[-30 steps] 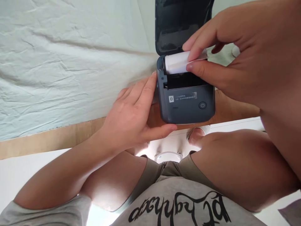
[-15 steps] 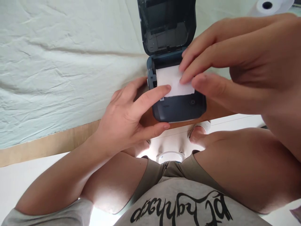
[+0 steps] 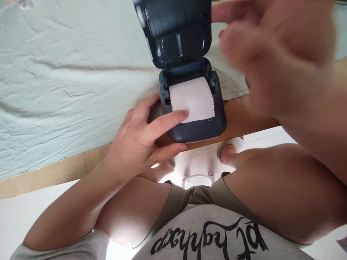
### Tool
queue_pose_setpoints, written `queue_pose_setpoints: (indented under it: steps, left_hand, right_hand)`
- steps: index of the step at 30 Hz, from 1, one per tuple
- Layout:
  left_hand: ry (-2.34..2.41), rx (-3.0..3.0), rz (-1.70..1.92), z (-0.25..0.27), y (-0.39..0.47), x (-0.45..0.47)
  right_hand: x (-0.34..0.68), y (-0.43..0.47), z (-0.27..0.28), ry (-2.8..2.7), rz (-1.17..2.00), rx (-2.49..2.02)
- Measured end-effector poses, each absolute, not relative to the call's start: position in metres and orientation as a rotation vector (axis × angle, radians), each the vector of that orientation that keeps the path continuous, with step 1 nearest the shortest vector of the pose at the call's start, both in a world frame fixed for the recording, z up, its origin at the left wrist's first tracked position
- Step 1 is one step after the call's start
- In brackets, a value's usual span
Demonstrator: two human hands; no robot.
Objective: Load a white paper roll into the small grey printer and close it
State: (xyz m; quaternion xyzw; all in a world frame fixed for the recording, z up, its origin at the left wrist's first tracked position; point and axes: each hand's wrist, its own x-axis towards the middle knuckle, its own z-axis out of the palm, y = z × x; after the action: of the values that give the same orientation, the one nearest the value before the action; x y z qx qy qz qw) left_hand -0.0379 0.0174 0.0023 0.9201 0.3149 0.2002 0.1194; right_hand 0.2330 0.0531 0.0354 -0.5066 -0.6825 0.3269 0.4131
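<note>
A small dark portable printer (image 3: 197, 131) sits at the table's front edge with its lid (image 3: 179, 43) raised. White paper (image 3: 199, 95) lies out of its bay over the front panel, its right side ragged. My left hand (image 3: 143, 126) holds the printer from the left: the index finger presses on the paper, the thumb lies along the front edge, and the other fingers are partly hidden at its side. My right hand (image 3: 276, 47) is blurred at the lid's right edge. Its fingertips meet or overlap that edge, with the thumb lower and apart from the lid.
A pale green, wrinkled cloth (image 3: 81, 72) covers the table, whose bare brown wooden edge (image 3: 244, 112) shows in front. Something clear and shiny (image 3: 25, 3) is cut off at the top left. My legs (image 3: 271, 180) are just below the edge.
My right hand has left the paper and moved up to the lid. The printer and lid have shifted left and turned slightly. A white paper roll at the back right is no longer visible.
</note>
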Motion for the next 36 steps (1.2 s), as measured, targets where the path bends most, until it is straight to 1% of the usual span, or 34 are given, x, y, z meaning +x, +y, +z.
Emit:
queue_pose_setpoints:
  steps: [3, 4, 7, 10, 16, 23, 26, 32, 36]
  left_hand:
    - [0.912, 2.678, 0.614, 0.003, 0.017, -0.037]
    - [0.927, 2.66, 0.609, 0.003, 0.017, -0.037]
    - [1.002, 2.586, 0.56, 0.005, 0.015, -0.034]
    - [1.096, 2.523, 0.55, 0.007, 0.013, -0.03]
    - [1.197, 2.461, 0.452, 0.013, 0.013, -0.023]
    - [1.213, 2.47, 0.45, 0.014, 0.014, -0.024]
    - [1.206, 2.461, 0.463, 0.012, 0.013, -0.025]
    - [1.257, 2.476, 0.398, 0.008, 0.012, -0.026]
    - [1.288, 2.607, 0.417, 0.005, 0.008, -0.022]
  right_hand:
    - [0.237, 0.052, 0.036, -1.715, 0.643, -1.307]
    - [0.237, 0.051, 0.035, -1.767, 0.654, -1.287]
    - [0.238, 0.051, 0.033, -1.977, 0.738, -1.218]
    - [0.237, 0.053, 0.03, -2.083, 0.845, -1.257]
    - [0.238, 0.057, 0.033, -1.944, 1.161, -1.309]
    - [0.242, 0.063, 0.039, -1.963, 1.273, -1.328]
    - [0.242, 0.061, 0.032, -2.004, 1.197, -1.346]
    - [0.238, 0.046, 0.021, -2.03, 0.841, -1.379]
    - [0.241, 0.039, 0.019, -2.048, 0.796, -1.469]
